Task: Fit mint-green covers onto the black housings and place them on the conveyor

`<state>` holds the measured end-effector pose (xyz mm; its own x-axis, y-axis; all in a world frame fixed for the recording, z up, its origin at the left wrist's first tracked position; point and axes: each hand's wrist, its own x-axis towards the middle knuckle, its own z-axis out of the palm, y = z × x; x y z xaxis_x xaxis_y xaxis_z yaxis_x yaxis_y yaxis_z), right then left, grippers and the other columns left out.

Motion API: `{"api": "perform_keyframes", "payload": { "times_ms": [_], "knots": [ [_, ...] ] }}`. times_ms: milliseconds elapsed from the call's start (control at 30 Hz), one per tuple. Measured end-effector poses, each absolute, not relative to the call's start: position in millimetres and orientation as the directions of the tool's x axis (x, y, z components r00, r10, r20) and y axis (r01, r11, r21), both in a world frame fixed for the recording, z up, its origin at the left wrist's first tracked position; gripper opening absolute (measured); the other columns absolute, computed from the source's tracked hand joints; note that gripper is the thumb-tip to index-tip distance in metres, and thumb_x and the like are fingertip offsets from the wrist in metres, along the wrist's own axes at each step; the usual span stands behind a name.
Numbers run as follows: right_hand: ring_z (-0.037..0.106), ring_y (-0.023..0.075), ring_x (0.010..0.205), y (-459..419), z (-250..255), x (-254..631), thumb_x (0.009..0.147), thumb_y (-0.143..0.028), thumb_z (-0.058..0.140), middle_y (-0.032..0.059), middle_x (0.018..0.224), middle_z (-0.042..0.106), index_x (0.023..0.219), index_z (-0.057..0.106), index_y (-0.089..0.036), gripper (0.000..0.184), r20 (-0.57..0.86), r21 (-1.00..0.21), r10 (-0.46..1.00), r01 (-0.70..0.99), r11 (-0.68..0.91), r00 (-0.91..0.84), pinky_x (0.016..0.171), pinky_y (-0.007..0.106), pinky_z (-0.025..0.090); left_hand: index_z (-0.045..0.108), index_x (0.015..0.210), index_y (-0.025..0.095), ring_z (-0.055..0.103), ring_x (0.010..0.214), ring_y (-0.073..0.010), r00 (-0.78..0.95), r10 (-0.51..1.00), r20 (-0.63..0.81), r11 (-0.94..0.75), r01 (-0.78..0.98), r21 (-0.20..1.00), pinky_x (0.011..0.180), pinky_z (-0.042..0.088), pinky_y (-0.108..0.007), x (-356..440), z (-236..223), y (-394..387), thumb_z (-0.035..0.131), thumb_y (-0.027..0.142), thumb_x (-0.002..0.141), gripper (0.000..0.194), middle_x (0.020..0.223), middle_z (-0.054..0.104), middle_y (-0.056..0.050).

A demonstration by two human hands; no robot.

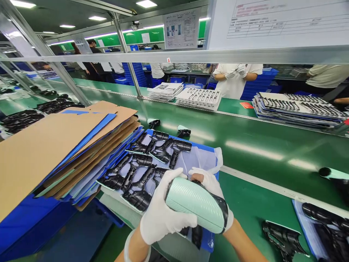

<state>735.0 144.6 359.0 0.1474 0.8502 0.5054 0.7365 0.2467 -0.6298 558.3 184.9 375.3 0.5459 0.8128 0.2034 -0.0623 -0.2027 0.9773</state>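
A rounded mint-green plastic housing with black edging (195,205) is clamped by the fingers of the white-gloved left hand (160,211) and right hand (212,183), probably for steadiness; farther left, black hollow plastic half-shells (182,145) are laid on a blue film-covered sheet (201,158), probably against scuffing.
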Motion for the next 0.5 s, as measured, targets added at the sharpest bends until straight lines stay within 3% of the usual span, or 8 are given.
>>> {"api": "perform_keyframes", "payload": {
  "times_ms": [67,200,333,400,500],
  "knots": [
    [0.064,0.0193,0.079,145,358,738,0.077,-0.018,0.043,0.0016,0.076,0.066,0.073,0.056,-0.024,0.015,0.53,-0.61,0.832,0.754,0.242,0.162,0.074,0.033,0.053,0.052,0.135,0.033,0.055,0.115,-0.0308,0.541,0.82,0.187,-0.207,-0.024,0.978,0.102,0.043,-0.044,558,378,185,0.093,0.051,0.052,0.094,0.124,0.056,-0.005],
    [0.063,0.0246,0.112,143,346,751,0.081,-0.022,0.048,0.0061,0.109,0.071,0.088,0.063,-0.026,0.017,0.56,-0.525,0.812,0.829,0.195,0.163,0.095,0.041,0.053,0.049,0.137,0.033,0.055,0.118,-0.0336,0.505,0.852,0.14,-0.196,0.058,0.979,0.102,0.044,-0.047,563,384,181,0.096,0.043,0.045,0.104,0.128,0.056,-0.006],
    [0.062,0.0318,0.117,149,335,763,0.09,-0.035,0.045,0.0135,0.115,0.069,0.097,0.068,-0.023,0.026,0.549,-0.507,0.798,0.858,0.08,0.25,0.096,0.053,0.052,0.04,0.142,0.029,0.047,0.129,-0.0388,0.416,0.895,0.164,-0.254,0.17,0.952,0.11,0.037,-0.054,570,390,174,0.097,0.031,0.037,0.12,0.142,0.047,-0.009],
    [0.062,0.0341,0.116,153,333,763,0.092,-0.04,0.044,0.0147,0.113,0.07,0.102,0.068,-0.022,0.032,0.563,-0.53,0.747,0.848,-0.002,0.353,0.096,0.057,0.051,0.04,0.141,0.028,0.045,0.132,-0.0386,0.415,0.895,0.162,-0.265,0.202,0.943,0.111,0.036,-0.054,571,392,172,0.092,0.031,0.048,0.107,0.143,0.046,-0.01],
    [0.062,0.033,0.115,156,334,759,0.093,-0.044,0.045,0.0141,0.117,0.069,0.108,0.069,-0.022,0.035,0.605,-0.546,0.67,0.836,-0.046,0.431,0.099,0.057,0.049,0.044,0.139,0.029,0.048,0.131,-0.0319,0.45,0.865,0.221,-0.324,0.164,0.932,0.112,0.036,-0.049,568,391,174,0.071,0.038,0.081,0.065,0.141,0.05,-0.008]
  ]
}}
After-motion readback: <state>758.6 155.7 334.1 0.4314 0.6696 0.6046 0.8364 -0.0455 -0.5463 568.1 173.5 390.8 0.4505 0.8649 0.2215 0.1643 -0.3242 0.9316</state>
